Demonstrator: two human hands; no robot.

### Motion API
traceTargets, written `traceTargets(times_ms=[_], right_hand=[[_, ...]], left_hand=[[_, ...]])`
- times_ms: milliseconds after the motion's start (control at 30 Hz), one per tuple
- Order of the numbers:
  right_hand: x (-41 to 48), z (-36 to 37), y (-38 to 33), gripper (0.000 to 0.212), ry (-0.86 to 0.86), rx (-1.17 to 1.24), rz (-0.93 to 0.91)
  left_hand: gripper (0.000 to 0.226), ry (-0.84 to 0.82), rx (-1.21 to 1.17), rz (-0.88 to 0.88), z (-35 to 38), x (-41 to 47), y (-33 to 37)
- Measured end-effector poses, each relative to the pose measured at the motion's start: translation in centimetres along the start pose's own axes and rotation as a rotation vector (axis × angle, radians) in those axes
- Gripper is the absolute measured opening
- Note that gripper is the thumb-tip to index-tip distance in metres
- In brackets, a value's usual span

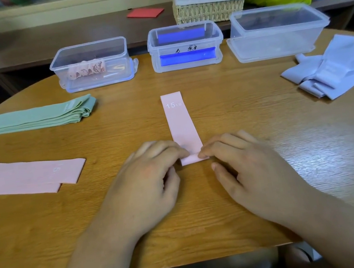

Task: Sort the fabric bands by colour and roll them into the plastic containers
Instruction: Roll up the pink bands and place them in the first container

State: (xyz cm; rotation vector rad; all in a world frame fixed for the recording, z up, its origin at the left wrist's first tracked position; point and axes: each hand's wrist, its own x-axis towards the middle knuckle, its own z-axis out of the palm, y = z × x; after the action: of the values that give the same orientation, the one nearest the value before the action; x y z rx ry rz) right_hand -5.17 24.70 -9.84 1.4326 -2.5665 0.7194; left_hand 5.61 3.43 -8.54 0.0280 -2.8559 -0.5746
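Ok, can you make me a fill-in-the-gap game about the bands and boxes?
1. The left hand and right hand pinch the near end of a ____ band.
2. The middle container holds ____ bands.
3. The number printed on the pinched band is ____.
Missing words: pink; blue; 15.

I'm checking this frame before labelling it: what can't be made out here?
Head view:
- Pink band: near end hidden under fingers of left hand and right hand.
- Pink pile, green pile: cut off by left edge, count unknown.
- Middle container label: too small to read.
- Right container: contents hazy through its walls.
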Motion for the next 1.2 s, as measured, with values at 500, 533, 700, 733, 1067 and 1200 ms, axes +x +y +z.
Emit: traceTargets(times_ms=[500, 533, 700, 733, 1067, 1200], right_hand=[[1.6, 0.8, 0.1, 0.019, 0.060, -0.071, 0.033], [1.5, 0.8, 0.0, 0.020, 0.063, -0.063, 0.031], [1.2, 0.7, 0.0, 0.022, 0.060, -0.052, 0.033], [1.2, 0.7, 0.0, 0.022, 0.067, -0.045, 0.037], [1.6, 1.0, 0.6, 0.035, 0.018, -0.053, 0.058], [1.6, 1.0, 0.6, 0.041, 0.004, -0.092, 0.081]], left_hand=[[0.064, -0.055, 0.089, -0.125, 0.3, 0.1, 0.7], [0.063, -0.049, 0.091, -0.134, 0.3, 0.1, 0.8], [0.062, -0.034, 0.096, -0.166, 0.4, 0.2, 0.7], [0.061, -0.035, 0.100, -0.168, 0.4, 0.2, 0.7], [0.058, -0.035, 0.076, -0.130, 0.2, 0.1, 0.6], [0.051, -0.027, 0.050, -0.081, 0.2, 0.1, 0.3]])
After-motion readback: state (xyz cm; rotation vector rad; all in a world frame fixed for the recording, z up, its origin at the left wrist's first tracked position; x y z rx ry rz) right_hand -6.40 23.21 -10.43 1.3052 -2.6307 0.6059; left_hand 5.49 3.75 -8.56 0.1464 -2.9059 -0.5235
